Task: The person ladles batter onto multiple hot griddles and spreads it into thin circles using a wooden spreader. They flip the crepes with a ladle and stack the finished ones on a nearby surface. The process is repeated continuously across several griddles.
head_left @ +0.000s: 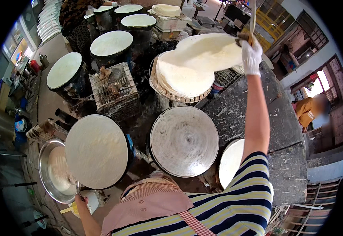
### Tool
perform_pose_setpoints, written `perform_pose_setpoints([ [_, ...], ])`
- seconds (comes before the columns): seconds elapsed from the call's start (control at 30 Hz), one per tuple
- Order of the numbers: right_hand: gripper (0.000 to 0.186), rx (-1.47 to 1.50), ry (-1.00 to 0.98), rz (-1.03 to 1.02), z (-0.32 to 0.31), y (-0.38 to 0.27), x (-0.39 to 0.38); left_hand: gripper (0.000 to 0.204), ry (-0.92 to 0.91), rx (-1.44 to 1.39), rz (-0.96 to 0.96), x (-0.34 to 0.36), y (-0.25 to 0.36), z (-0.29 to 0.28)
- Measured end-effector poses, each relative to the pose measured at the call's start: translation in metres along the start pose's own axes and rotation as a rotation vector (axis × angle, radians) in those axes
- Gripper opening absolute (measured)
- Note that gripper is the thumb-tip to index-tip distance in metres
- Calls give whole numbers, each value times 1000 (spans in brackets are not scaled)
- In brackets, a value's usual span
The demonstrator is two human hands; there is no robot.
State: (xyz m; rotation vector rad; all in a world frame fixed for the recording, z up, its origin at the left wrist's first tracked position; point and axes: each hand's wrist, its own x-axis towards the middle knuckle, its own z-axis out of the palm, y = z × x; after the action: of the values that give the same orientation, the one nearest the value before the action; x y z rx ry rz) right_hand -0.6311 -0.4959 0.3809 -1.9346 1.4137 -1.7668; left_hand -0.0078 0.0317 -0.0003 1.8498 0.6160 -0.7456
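My right hand (pixel 252 57), in a white glove, is raised at the far right, closed on a long wooden stick (pixel 253 17) and the edge of a thin pancake sheet (pixel 208 49). The sheet stretches leftward over a stack of pale pancakes (pixel 183 80) on a round woven tray (pixel 167 93). Low on the left, my left hand (pixel 82 200) is closed around the handle of a ladle (pixel 73 180). The ladle's head dips into creamy batter (pixel 60 169) in a metal bowl (pixel 42 165). Beside the bowl, a round griddle carries a pale batter layer (pixel 96 151).
A bare round griddle (pixel 184 141) sits right in front of me; another pale-covered round (pixel 230 163) is partly behind my right arm. Several covered griddles (pixel 111 43) stand farther off. A crusted crate (pixel 114 86) lies between. A dark table (pixel 273 118) borders the right; a person (pixel 309 110) is beyond it.
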Motion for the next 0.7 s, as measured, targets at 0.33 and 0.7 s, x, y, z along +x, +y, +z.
perform_pose_setpoints([
  [0.33,33,406,138,816,61,157,-190,38,-29,-153,22,-18,-26,-52],
  [0.7,28,447,-72,948,94,172,-203,32,186,-256,-41,-50,-23,-72],
])
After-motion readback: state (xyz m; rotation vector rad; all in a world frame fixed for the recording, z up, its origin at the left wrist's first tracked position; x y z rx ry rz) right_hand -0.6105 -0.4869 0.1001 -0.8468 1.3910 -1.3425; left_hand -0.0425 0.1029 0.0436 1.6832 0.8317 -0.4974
